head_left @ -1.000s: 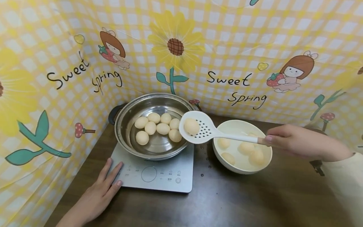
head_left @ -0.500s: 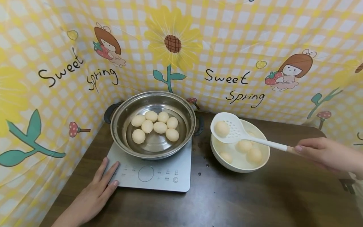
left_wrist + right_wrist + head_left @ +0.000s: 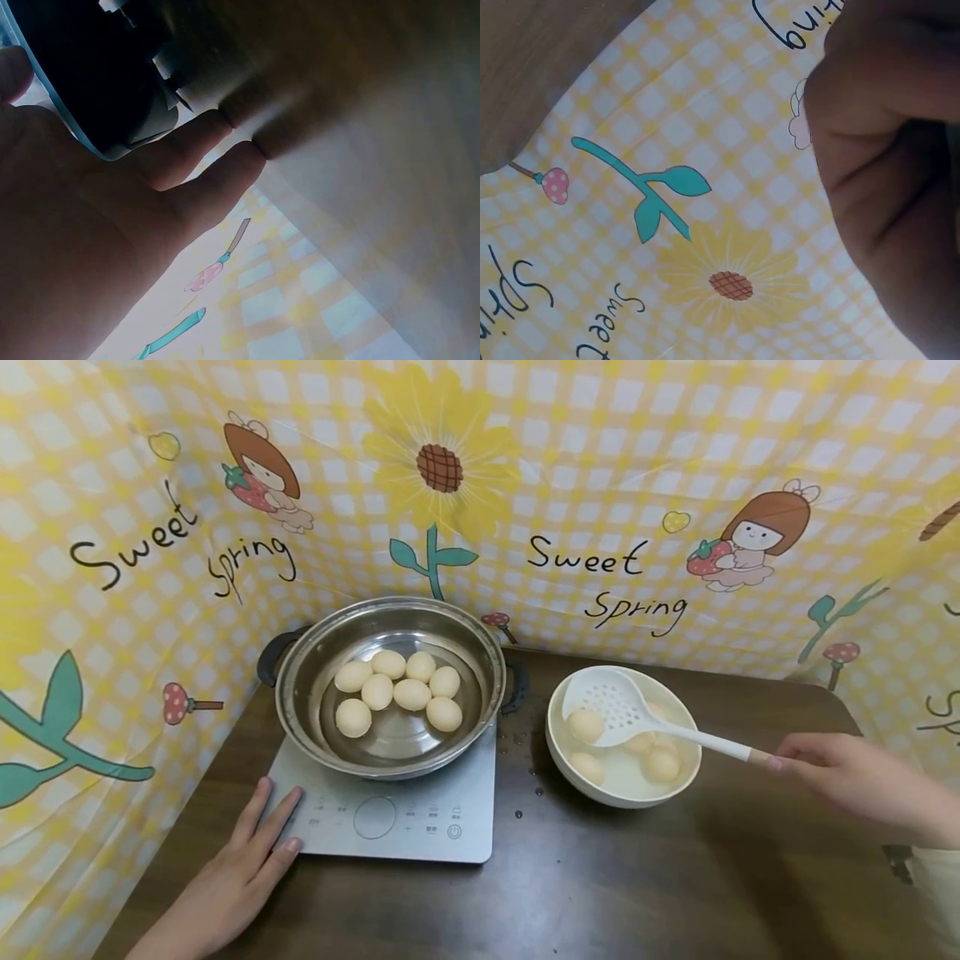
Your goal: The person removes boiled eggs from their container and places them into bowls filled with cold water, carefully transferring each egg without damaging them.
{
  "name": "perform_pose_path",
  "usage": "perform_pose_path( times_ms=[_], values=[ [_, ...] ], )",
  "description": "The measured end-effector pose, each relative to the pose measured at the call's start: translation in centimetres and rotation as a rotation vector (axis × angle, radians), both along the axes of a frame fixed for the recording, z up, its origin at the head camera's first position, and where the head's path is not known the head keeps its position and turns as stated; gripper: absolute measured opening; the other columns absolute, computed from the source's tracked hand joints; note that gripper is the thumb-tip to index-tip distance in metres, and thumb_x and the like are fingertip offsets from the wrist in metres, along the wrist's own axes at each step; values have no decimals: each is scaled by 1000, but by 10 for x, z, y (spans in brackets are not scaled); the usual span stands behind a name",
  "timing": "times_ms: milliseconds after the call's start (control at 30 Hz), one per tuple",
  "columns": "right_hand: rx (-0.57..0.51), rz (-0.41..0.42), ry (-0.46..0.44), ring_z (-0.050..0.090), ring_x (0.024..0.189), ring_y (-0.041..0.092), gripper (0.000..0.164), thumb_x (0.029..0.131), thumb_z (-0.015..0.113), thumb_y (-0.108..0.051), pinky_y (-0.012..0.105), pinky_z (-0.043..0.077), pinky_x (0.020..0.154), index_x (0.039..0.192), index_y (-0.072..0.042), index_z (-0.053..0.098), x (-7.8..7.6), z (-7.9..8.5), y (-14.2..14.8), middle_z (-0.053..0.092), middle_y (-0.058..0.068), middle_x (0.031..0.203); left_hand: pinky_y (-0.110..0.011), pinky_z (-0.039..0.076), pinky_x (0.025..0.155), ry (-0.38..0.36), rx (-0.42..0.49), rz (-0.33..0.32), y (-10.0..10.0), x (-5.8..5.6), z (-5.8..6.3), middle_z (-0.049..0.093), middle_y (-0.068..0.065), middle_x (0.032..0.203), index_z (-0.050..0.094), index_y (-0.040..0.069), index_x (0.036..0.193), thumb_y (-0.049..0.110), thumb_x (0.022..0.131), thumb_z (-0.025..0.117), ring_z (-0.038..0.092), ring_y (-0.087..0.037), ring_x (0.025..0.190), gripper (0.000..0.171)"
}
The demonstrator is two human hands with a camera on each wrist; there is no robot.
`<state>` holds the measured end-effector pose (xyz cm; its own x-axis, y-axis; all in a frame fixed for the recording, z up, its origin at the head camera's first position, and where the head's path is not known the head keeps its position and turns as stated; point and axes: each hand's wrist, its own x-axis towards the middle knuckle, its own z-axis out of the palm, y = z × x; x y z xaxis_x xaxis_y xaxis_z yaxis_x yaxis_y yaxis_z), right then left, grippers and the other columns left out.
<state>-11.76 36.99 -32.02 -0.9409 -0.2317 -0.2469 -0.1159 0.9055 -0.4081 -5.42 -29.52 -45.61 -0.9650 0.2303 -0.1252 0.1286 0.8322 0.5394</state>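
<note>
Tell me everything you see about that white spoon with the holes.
The white skimmer has a broad, rounded head full of small holes, a slim white shaft and a tan, wood-looking handle, held by the right hand. The white parts look like plastic or silicone. Its head is over the bowl, with the shaft crossing the rim; whether they touch is unclear. An egg sits at the head's lower left edge; whether the skimmer supports it is unclear.
</note>
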Motion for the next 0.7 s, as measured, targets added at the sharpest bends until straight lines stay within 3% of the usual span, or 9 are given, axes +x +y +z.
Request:
perform_pose_path(
  times_ms=[233, 333, 567, 700],
  values=[
    [64, -36, 89, 36, 46, 10, 26, 106, 55, -33, 27, 33, 41, 107, -10, 68, -2, -7, 0, 43, -4, 59, -77, 34, 91, 9, -2, 4, -1, 1, 0, -12, -17, 167, 14, 19, 164, 38, 110, 42, 26, -64, 135, 64],
    [67, -45, 125, 38, 50, 12, 27, 106, 57, -33, 29, 34, 43, 108, -9, 68, -2, -8, 2, 52, -3, 67, -77, 35, 90, 16, -6, 0, -2, 0, -1, -12, -18, 167, 14, 19, 164, 38, 110, 42, 27, -64, 135, 64],
    [82, -100, 268, 39, 51, 14, 19, 103, 62, -33, 31, 32, 46, 103, -15, 68, 2, -2, 6, 48, -1, 64, -78, 34, 89, 12, -3, -1, -3, 0, -2, -14, -17, 167, 12, 19, 165, 38, 110, 41, 27, -66, 134, 64],
    [45, -129, 331, 45, 57, 13, 15, 100, 67, -32, 31, 34, 50, 104, -17, 69, 3, 3, 6, 60, -4, 70, -79, 33, 89, 11, 0, -2, -3, -2, -3, -14, -17, 167, 12, 20, 165, 38, 110, 41, 26, -66, 133, 64]
  ],
)
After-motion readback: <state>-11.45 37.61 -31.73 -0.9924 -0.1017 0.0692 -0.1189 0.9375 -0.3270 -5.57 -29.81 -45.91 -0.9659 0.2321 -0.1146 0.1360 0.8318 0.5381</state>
